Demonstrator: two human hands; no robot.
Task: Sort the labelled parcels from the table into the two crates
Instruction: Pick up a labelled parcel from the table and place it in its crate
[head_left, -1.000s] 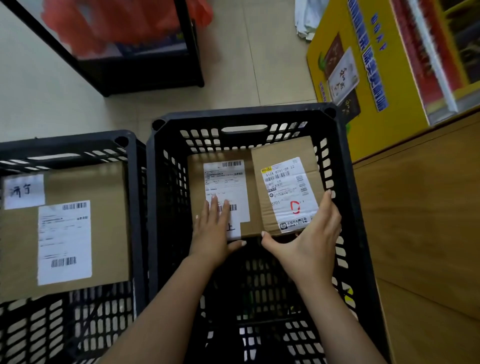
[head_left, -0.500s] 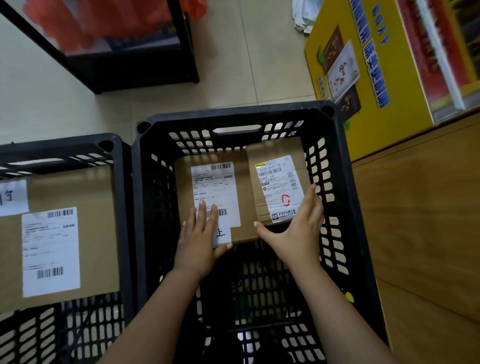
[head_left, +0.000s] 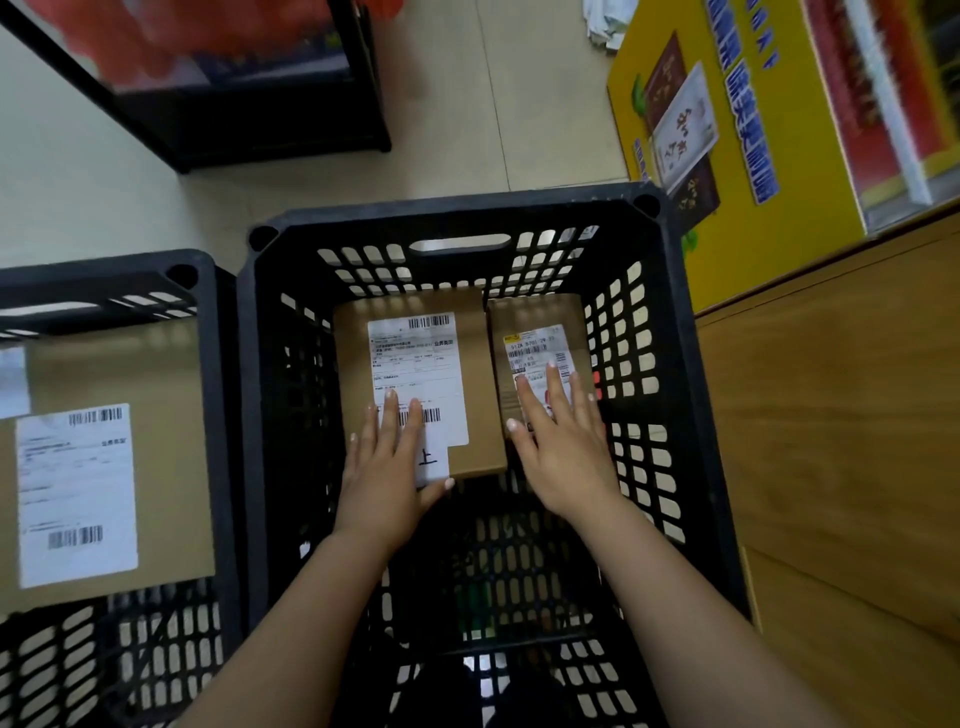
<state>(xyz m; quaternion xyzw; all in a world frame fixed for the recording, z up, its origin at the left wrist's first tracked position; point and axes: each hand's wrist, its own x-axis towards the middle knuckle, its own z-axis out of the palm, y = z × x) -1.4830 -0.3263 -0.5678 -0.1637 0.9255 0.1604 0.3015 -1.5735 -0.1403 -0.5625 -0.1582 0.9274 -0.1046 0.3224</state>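
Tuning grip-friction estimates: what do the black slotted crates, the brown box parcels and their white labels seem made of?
Black slotted crates: moulded plastic, likely; dull sheen, uniform slots, rounded corners.
Brown box parcels: cardboard, matte; flat kraft-brown faces, crisp folded edges.
White labels: printed paper stickers, apparently; barcodes, lying flat; coating cannot be told.
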